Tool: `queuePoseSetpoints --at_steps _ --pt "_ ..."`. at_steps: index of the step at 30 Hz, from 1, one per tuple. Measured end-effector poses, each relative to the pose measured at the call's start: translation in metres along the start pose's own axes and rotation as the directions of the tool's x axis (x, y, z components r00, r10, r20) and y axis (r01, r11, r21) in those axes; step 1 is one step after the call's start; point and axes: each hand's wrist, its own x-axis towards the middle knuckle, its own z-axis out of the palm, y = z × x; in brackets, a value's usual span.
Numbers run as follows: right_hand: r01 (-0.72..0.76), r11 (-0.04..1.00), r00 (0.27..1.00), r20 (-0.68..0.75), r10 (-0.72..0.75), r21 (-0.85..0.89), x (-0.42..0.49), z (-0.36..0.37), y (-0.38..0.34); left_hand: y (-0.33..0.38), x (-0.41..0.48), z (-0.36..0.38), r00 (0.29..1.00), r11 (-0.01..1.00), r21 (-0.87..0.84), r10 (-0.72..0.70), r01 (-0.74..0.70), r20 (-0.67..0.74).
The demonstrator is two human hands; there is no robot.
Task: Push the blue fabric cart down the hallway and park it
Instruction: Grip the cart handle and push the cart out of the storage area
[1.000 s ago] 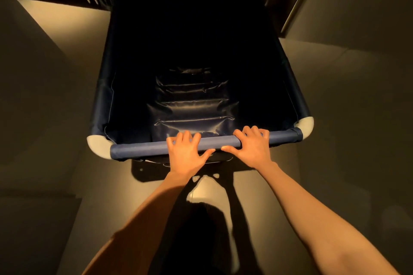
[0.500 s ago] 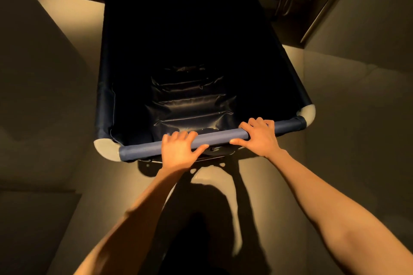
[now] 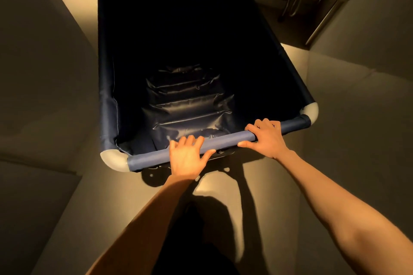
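The blue fabric cart [image 3: 107, 105] fills the middle of the head view, a deep dark bin with white rounded corner caps and nothing visible inside but creased lining. Its padded near rail [image 3: 223, 142] runs slightly uphill to the right. My left hand [image 3: 186, 158] rests on the rail near its middle, fingers curled over the top. My right hand [image 3: 267, 138] grips the rail further right, thumb under, fingers wrapped over. Both arms are stretched forward.
A dim hallway with a tan floor [image 3: 111, 196]. A wall [image 3: 40, 73] stands close on the left and another wall [image 3: 362, 73] close on the right. Ahead to the right, a dark doorway with metal bars and hanging straps [image 3: 292, 4]. My shadow lies below.
The cart has rolled forward and turned slightly left. The right-hand opening ahead has come nearer. My hands stay on the rail, a little further apart, the right one closer to the corner.
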Motion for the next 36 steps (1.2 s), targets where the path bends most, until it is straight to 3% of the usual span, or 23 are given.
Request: queuePoseSetpoints --at_steps 5,20,36 --pt "0.006 1.000 1.000 -0.002 -0.005 0.011 -0.049 0.010 0.000 0.019 -0.049 -0.002 0.999 1.000 -0.005 -0.001 0.001 0.033" --pt "-0.037 0.999 0.997 -0.060 0.039 0.029 -0.177 0.042 -0.019 0.039 -0.161 0.000 0.987 0.991 -0.024 0.129 -0.132 -0.100" --pt "-0.150 0.985 0.969 -0.188 0.163 0.085 -0.162 0.055 -0.046 -0.006 -0.115 -0.001 0.952 0.960 0.002 0.279 -0.281 -0.123"
